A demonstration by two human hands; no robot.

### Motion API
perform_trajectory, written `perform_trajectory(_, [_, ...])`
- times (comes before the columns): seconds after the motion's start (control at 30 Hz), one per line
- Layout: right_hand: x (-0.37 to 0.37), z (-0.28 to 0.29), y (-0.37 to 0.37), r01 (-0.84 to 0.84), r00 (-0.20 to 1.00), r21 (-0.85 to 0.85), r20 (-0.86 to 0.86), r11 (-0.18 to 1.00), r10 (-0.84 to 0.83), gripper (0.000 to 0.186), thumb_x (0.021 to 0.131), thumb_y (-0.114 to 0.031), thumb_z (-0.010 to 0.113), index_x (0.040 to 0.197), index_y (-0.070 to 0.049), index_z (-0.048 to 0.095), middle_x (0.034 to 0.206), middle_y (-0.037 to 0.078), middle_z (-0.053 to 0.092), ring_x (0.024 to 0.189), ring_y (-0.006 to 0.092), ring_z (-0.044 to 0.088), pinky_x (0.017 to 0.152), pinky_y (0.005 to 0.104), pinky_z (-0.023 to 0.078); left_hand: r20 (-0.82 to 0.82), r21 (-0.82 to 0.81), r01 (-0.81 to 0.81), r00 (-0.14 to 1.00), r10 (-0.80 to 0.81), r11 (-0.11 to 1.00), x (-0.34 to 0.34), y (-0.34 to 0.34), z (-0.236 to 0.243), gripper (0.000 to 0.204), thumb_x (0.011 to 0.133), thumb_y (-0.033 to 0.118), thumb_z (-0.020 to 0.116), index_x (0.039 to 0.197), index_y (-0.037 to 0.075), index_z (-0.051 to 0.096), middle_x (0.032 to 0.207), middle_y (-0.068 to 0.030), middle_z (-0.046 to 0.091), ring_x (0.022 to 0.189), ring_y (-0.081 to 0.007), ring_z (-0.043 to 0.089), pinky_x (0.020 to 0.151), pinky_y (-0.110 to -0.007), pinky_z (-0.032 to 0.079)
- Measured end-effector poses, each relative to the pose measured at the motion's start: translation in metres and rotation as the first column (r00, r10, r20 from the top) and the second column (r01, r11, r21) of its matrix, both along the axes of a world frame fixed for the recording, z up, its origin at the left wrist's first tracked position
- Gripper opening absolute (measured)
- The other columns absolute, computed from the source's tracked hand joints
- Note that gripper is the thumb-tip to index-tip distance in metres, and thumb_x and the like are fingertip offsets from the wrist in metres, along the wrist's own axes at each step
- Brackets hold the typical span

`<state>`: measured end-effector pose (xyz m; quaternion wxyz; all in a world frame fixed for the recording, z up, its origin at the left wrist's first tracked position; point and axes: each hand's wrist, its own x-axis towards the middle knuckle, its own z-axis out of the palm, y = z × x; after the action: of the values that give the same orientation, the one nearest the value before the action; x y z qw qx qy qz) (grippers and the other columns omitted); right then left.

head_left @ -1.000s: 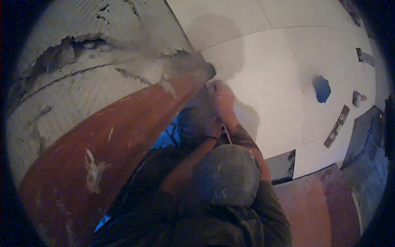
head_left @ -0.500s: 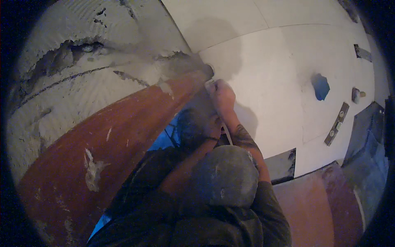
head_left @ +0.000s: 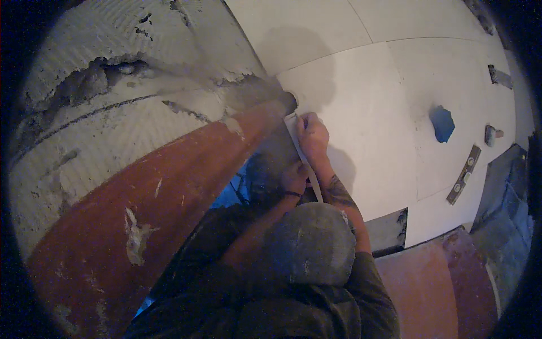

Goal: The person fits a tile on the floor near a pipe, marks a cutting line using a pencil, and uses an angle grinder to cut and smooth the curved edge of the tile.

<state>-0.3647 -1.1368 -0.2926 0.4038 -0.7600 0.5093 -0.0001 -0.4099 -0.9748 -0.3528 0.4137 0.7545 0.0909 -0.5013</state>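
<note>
A narrow white strip [head_left: 293,129] runs from beside the thin end of a large red-brown pipe [head_left: 141,198] back toward me, along the edge of the white tiles [head_left: 372,130]. My right hand [head_left: 314,138] is closed with fingers curled at the strip's far part, pinching its side. Nearer to me, my left hand [head_left: 294,178] is closed round the strip's nearer length, its fingers partly hidden in shadow. The strip's near end passes behind a grey rounded form [head_left: 320,243] between my forearms. A dark round opening [head_left: 291,101] borders the pipe's far end.
Ridged grey mortar [head_left: 186,51] with broken hollows spreads at left. On the tiles at right are a dark blue irregular patch [head_left: 442,124], a grey-headed tool [head_left: 490,135] with a short handle, and a spirit level [head_left: 464,175]. A dark gap [head_left: 389,229] breaks the tiles nearby.
My right hand has drawn slightly back and right from the pipe's end, and the strip's far end now shows. My left hand stays near the same place. The whole view has shifted a little.
</note>
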Motion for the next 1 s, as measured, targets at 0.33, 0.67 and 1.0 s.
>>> perform_trajectory(0.33, [-0.001, -0.005, 0.007, -0.031, 0.994, -0.112, 0.098, 0.993, 0.042, 0.019, 0.088, -0.025, 0.060, 0.088, -0.007, 0.060, 0.080, 0.015, 0.064, 0.075, 0.0370, 0.062, 0.068, 0.0466, 0.048, 0.018, -0.024, 0.050, 0.999, -0.050, 0.998, -0.002, 0.007, -0.006, 0.027, 0.090, 0.018, 0.061, 0.111, 0.000, 0.064, 0.088, -0.0076, 0.065, 0.063, -0.0173, 0.064, 0.051, -0.031, 0.059])
perform_trajectory(0.67, [-0.117, -0.003, -0.042, 0.480, 0.839, 0.011, 0.287, 0.877, -0.462, 0.030, 0.093, -0.026, 0.060, 0.107, -0.001, 0.064, 0.101, 0.016, 0.068, 0.094, 0.0250, 0.065, 0.086, 0.0349, 0.049, -0.602, -0.321, -0.581, 0.734, 0.312, 0.748, 0.009, 0.091, -0.105, 0.040, 0.089, 0.029, 0.052, 0.127, 0.016, 0.053, 0.114, -0.0094, 0.061, 0.093, -0.0318, 0.062, 0.077, -0.059, 0.054])
perform_trajectory(1.0, [-0.368, -0.030, -0.148, 0.587, 0.725, -0.411, -0.119, 0.698, -0.679, 0.036, 0.089, -0.035, 0.057, 0.108, -0.005, 0.065, 0.108, 0.017, 0.067, 0.097, 0.0331, 0.066, 0.082, 0.0405, 0.051, 0.042, -0.114, 0.142, 0.990, -0.138, 0.983, 0.031, 0.058, -0.110, 0.022, 0.091, 0.024, 0.056, 0.107, 0.010, 0.058, 0.093, -0.0062, 0.062, 0.071, -0.0226, 0.060, 0.060, -0.044, 0.057])
